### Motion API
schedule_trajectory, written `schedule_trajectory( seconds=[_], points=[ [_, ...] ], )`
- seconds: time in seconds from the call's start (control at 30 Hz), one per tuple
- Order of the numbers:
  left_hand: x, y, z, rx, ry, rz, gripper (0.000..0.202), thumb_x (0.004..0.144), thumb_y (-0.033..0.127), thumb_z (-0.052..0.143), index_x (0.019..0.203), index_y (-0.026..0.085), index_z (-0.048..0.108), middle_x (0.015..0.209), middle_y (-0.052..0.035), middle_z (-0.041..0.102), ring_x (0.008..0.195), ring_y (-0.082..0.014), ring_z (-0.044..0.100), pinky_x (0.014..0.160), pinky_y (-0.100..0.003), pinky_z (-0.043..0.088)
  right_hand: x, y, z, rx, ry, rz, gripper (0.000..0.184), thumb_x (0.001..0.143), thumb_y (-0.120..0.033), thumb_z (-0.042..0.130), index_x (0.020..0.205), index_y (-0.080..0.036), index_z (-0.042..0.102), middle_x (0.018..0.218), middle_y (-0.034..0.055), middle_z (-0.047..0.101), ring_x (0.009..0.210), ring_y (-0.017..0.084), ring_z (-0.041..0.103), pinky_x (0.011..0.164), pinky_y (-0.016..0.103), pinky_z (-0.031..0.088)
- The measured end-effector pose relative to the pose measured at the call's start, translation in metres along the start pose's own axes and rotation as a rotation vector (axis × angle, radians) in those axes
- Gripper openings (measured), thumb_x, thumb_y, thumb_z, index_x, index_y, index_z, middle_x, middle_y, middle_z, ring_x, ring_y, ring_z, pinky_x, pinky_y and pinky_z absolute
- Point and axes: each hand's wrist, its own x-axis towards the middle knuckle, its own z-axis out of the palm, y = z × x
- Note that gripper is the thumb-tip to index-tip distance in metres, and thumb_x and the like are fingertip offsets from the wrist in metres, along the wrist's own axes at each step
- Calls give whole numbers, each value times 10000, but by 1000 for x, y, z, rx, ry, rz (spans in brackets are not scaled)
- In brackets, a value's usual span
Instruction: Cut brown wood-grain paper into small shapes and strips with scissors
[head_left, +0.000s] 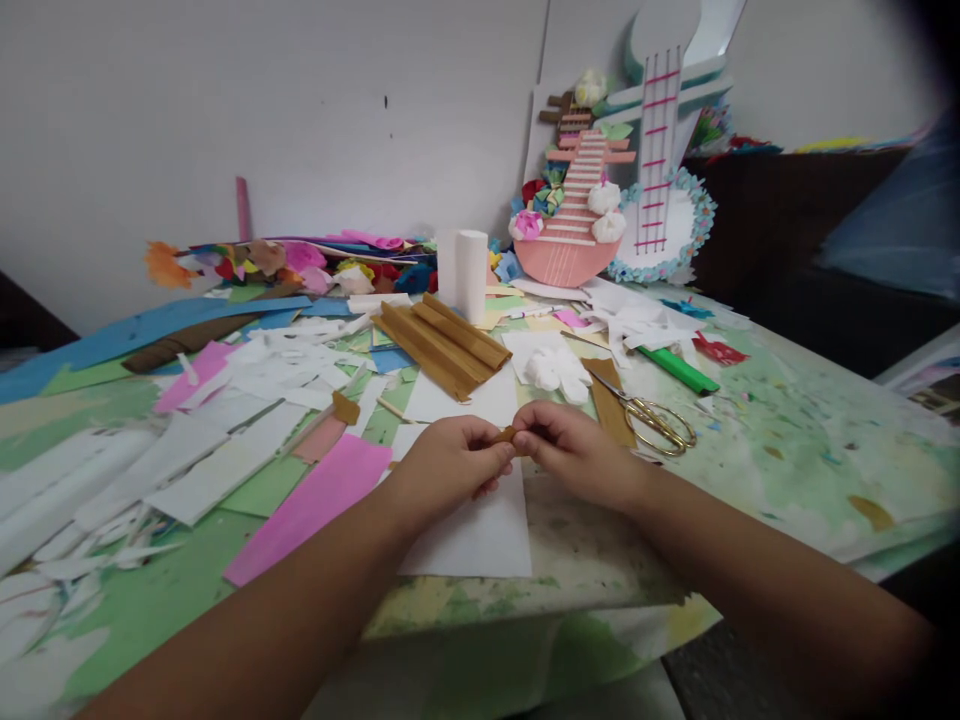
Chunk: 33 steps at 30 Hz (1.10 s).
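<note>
A small piece of brown paper (505, 436) is pinched between the fingertips of both hands, over the front of the table. My left hand (450, 460) grips it from the left, and my right hand (574, 448) from the right; the fingers hide most of it. Beneath lies a white paper sheet (472, 545). Just beyond my hands is folded brown crepe paper (442, 345), with a white paper flower (553, 370) to its right. Gold-handled scissors (660, 422) rest right of my right hand, on a brown paper strip (609, 400).
White paper scraps (277, 370) and a pink paper strip (315, 510) spread over the left side. A white roll (471, 275) stands upright at the back. Paper-decorated instrument models (570, 225) lean against the wall. A green roll (679, 370) lies at right.
</note>
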Motion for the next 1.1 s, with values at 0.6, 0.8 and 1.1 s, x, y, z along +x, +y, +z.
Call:
schedule_trajectory(
  seconds=[0.6,0.8,1.1],
  points=[
    [-1,-2,-3,-124,-12,9,161,656,315,525,638,158,557,528,11,529,471,-89,479,478,-222,392,2,-1,-6,384,-178,293,123,637,-243,591,569,-147,554,552,-35,545,530,66,482,526,199,372],
    [-2,0,-1,-205,26,103,240,673,391,510,676,166,595,598,-10,560,532,-111,495,460,-223,409,1,-3,-6,476,-267,249,93,673,-238,571,638,-163,613,619,-17,608,612,86,541,623,227,411],
    [-4,1,-1,-302,68,133,216,679,363,528,713,163,604,637,-22,600,601,-129,537,546,-244,425,2,-5,-3,446,-204,158,166,730,-270,520,667,-157,624,682,1,623,679,93,542,674,228,404]
  ],
)
